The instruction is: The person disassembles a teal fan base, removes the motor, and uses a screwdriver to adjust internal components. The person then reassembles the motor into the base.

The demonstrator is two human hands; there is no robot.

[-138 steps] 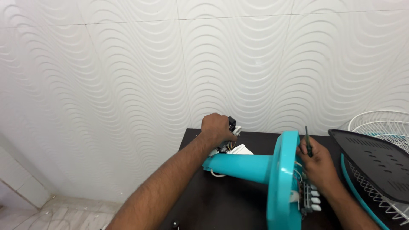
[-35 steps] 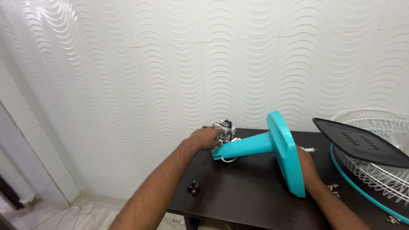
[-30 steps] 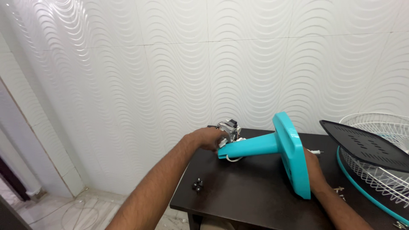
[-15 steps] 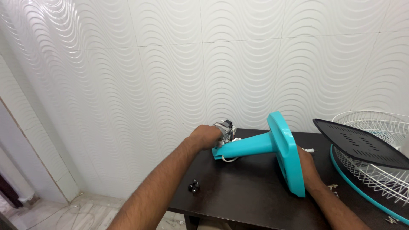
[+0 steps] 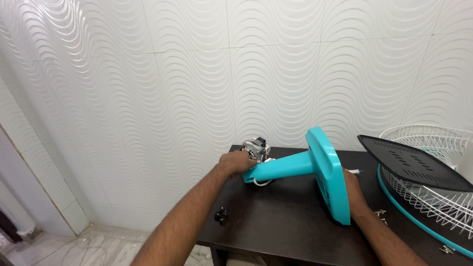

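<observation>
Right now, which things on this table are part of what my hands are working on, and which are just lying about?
In hand:
- teal fan stand, lying on its side
- fan motor at the stand's top end, under the left hand
- round teal base, with the right hand behind it

Lying about:
- black flat panel
- white wire fan guard
- small black knob
- loose screws

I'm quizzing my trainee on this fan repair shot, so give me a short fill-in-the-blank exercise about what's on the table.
1. The teal fan stand lies on its ____ on the dark table.
2. The left hand grips the stand's end by the ____.
3. The black panel rests on a white wire ____.

Missing words: side; motor; grille
</observation>
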